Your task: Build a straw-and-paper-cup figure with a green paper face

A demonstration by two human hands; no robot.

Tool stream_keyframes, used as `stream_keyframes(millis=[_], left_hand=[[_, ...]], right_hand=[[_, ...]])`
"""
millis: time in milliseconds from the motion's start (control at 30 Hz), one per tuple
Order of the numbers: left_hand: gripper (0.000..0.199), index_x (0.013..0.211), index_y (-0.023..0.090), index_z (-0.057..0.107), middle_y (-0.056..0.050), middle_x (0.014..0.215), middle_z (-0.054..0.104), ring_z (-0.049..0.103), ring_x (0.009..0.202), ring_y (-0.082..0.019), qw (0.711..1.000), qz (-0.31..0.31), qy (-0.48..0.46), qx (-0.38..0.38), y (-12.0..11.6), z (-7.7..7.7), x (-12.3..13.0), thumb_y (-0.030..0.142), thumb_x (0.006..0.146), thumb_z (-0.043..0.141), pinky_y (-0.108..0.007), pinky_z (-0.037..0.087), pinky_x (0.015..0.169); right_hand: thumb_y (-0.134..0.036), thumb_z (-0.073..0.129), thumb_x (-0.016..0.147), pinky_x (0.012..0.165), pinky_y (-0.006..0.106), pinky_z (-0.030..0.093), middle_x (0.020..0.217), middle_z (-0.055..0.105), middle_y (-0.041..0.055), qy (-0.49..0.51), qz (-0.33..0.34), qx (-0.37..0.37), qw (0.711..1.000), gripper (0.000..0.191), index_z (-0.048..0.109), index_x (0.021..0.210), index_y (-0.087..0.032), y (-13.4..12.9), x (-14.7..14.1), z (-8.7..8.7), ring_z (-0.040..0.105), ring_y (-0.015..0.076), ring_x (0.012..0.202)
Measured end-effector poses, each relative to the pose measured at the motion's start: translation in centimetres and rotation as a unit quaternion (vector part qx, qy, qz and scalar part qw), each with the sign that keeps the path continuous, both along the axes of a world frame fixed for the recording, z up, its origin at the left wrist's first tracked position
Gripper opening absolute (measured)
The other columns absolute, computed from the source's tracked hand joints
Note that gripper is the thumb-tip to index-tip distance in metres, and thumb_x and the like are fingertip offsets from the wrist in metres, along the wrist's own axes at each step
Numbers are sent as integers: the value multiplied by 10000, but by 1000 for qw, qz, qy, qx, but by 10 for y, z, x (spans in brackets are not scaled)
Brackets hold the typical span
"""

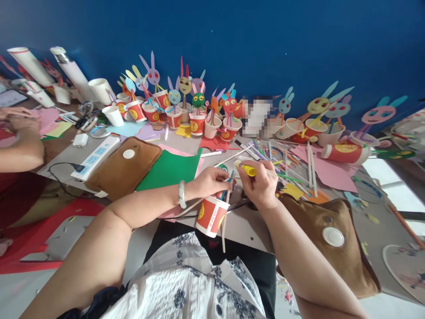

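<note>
My left hand [212, 181], with a pale bangle at its wrist, pinches a blue stick [229, 186] just above a red and white paper cup [212, 216]. The cup is tilted at the table's front edge, above my lap. A long pale stick [224, 228] runs down along the cup's right side. In my right hand [263, 182] is a yellow glue stick [248, 170], its whitish end pointing left toward the blue stick. A small green paper piece [222, 168] shows just behind my left fingers, partly hidden.
Paper cups with rabbit-faced figures [198, 100] line the blue wall. Green paper [174, 170], a brown cushion [124, 164] and a power strip [96, 158] lie left. Pipe cleaners, pink paper [332, 170] and another cushion [318, 239] lie right. Another person's arm [25, 146] is far left.
</note>
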State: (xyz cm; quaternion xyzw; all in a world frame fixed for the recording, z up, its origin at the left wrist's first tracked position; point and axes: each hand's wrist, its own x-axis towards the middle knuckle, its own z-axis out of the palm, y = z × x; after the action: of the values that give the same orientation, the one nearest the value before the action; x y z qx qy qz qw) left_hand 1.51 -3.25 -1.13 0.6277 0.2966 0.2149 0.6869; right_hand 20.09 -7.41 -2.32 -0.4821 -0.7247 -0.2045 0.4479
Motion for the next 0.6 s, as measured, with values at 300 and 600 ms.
stream_keyframes(millis=[300,600], left_hand=[[206,669,121,606,31,504,582,498,411,-61,999,34,-9,-4,14,-2,-1,225,782,743,-169,343,423],[194,631,142,566,51,441,523,475,380,-64,1000,-6,5,12,2,4,-1,130,806,648,-171,346,416]], right_hand=[[-244,599,937,677,360,515,828,714,55,63,83,-18,994,104,624,1037,-231,-12,-12,6,628,214,734],[-223,668,900,713,374,513,769,716,24,11,42,1,999,148,630,1043,-240,-2,-1,3,603,197,654]])
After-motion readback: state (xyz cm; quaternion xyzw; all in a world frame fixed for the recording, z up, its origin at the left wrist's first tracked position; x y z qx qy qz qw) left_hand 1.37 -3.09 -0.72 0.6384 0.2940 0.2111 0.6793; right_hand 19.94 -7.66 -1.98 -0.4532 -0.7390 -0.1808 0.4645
